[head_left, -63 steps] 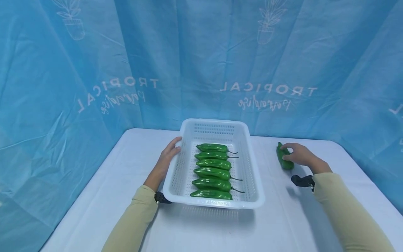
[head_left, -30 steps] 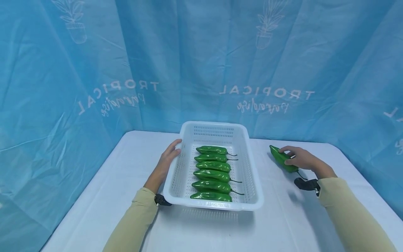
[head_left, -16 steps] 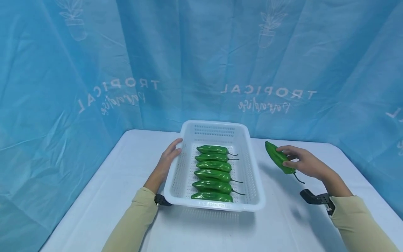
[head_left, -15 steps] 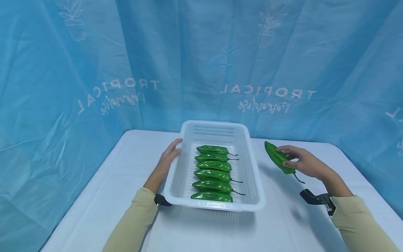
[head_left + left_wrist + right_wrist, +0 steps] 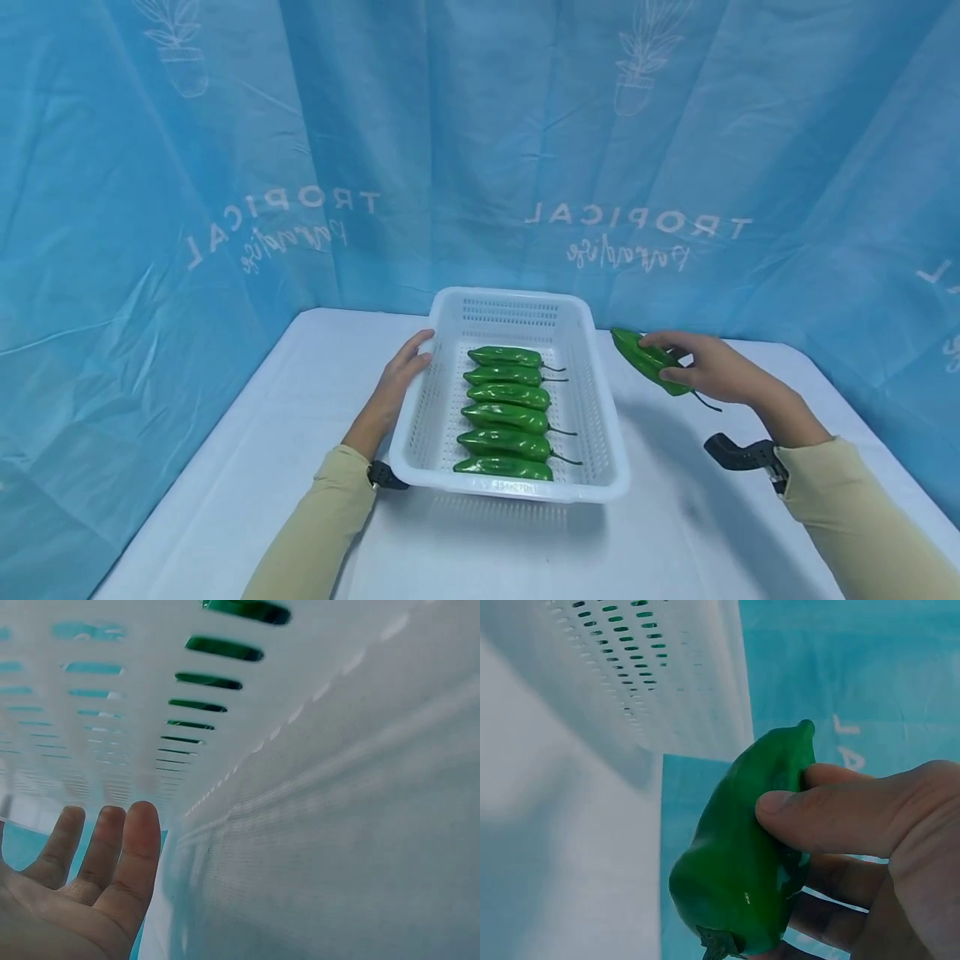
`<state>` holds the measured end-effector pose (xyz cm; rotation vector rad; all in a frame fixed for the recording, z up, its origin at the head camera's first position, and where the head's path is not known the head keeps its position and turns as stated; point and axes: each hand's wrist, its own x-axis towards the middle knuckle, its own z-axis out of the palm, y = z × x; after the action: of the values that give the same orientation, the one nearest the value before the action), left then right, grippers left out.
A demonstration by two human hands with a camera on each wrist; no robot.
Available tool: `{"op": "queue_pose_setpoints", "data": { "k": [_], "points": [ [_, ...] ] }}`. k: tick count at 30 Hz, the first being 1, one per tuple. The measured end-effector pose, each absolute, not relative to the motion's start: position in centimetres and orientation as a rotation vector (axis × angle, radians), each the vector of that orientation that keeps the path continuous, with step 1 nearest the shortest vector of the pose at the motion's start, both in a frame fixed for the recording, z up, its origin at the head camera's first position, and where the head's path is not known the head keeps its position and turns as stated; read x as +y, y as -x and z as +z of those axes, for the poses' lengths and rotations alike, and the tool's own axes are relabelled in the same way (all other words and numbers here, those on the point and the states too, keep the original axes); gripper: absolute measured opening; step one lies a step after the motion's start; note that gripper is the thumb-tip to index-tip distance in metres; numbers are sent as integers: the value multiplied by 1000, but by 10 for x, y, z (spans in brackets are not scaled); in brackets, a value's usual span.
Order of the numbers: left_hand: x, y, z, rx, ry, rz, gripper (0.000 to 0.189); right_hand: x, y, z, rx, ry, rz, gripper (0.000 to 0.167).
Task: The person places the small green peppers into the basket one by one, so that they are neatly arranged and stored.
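Observation:
My right hand (image 5: 708,367) holds a long green pepper (image 5: 647,360) between thumb and fingers, raised over the table to the right of the basket. In the right wrist view the thumb lies across the pepper (image 5: 735,847), its stem end towards the camera. My left hand (image 5: 397,385) rests against the left side of the white plastic basket (image 5: 600,408), just under the rim. In the left wrist view, its fingers (image 5: 140,840) stretch out straight by the slotted basket wall. Several green peppers (image 5: 506,416) lie side by side in a column in the basket, most stems pointing right.
A white cloth (image 5: 660,533) covers the table under the basket. Blue curtains (image 5: 480,150) with mirrored white lettering hang behind and at both sides, close to the table's back edge. Black wrist straps (image 5: 742,456) sit at both sleeves.
My right hand has gripped the pepper, lifted it off the table and carried it left towards the basket, turning its tip leftward. The left hand and the basket have stayed put.

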<state>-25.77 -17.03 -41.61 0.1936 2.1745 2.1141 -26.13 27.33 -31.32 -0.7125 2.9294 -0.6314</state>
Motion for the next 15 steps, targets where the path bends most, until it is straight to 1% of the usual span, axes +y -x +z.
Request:
{"op": "queue_pose_setpoints", "data": {
  "k": [5,8,15],
  "points": [
    [-171,258,-416,2175,-194,2110,52,253,268,-291,2915,722,-545,42],
    [-171,258,-416,2176,-198,2105,52,239,272,-281,2911,775,-520,42],
    [-171,257,-416,2182,-199,2111,51,196,286,-270,2919,935,-357,44]
  ]
}}
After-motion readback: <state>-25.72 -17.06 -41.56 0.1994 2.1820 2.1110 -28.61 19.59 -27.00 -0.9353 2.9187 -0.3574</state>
